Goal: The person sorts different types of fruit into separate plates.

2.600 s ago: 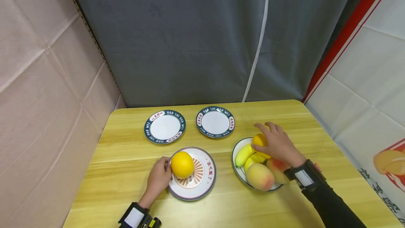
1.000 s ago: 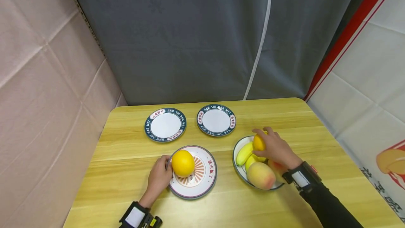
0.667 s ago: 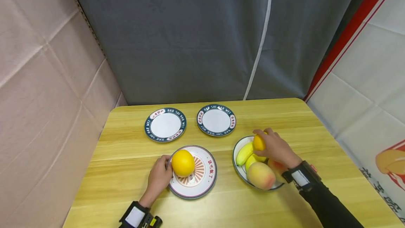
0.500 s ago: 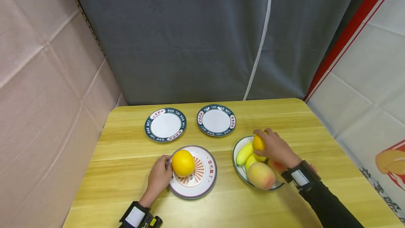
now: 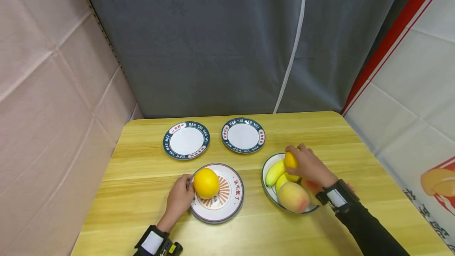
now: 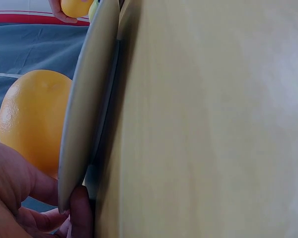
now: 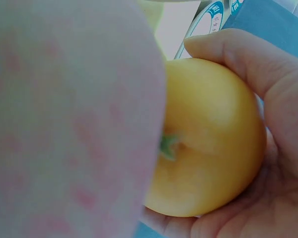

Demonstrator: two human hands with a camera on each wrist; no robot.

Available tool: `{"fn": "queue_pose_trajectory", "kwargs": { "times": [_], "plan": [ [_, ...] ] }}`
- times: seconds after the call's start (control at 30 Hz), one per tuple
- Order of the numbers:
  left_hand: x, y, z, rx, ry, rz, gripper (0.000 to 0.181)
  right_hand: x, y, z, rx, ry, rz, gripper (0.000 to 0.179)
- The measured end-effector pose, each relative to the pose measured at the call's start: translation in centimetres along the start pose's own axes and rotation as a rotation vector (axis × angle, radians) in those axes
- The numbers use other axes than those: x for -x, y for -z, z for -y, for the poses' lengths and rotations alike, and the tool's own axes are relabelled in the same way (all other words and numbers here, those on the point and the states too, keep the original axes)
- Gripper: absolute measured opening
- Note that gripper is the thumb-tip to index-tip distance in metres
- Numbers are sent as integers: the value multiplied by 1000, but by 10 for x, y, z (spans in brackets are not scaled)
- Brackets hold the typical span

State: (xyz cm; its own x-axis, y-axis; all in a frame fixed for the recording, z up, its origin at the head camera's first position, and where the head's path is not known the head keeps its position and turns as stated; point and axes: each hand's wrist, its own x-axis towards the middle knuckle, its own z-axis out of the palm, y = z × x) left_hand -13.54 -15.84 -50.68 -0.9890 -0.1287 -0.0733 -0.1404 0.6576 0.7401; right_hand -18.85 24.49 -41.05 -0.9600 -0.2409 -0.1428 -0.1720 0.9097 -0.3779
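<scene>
In the head view my left hand (image 5: 180,195) pinches the left rim of a white plate (image 5: 229,204) with a sunburst print. Its thumb lies above the rim and its fingers below, as the left wrist view shows. An orange (image 5: 206,183) sits on that plate. My right hand (image 5: 310,166) grips a smooth yellow-orange fruit (image 7: 216,131) with a green stem end, over the back of a dark-rimmed dish (image 5: 273,200). Bananas (image 5: 275,173), a peach (image 5: 293,197) and a second peach (image 5: 311,188), partly covered by the hand, lie in this dish.
Two plates with dark lettered rims, a left plate (image 5: 186,140) and a right plate (image 5: 243,135), stand toward the back of the wooden table (image 5: 142,177). A grey curtain (image 5: 213,50) hangs behind it. Pale cloth walls flank both sides.
My right hand's fingers have closed round the yellow-orange fruit, having been more spread 2.6 seconds ago. The hand has come slightly lower. My left hand stays on the plate rim.
</scene>
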Motion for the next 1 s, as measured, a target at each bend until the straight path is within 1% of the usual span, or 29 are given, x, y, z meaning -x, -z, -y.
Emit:
{"fn": "queue_pose_trajectory", "kwargs": {
  "times": [0.47,0.73,1.0],
  "plan": [
    [0,0,1,13,-4,4,28,-2,-2,1,-21,-6,-9,63],
    [1,-1,1,21,-23,-22,27,-6,-4,-2,-27,-14,-18,60],
    [1,-2,2,28,-18,-14,27,-3,-1,1,-28,15,-34,61]
  ]
}}
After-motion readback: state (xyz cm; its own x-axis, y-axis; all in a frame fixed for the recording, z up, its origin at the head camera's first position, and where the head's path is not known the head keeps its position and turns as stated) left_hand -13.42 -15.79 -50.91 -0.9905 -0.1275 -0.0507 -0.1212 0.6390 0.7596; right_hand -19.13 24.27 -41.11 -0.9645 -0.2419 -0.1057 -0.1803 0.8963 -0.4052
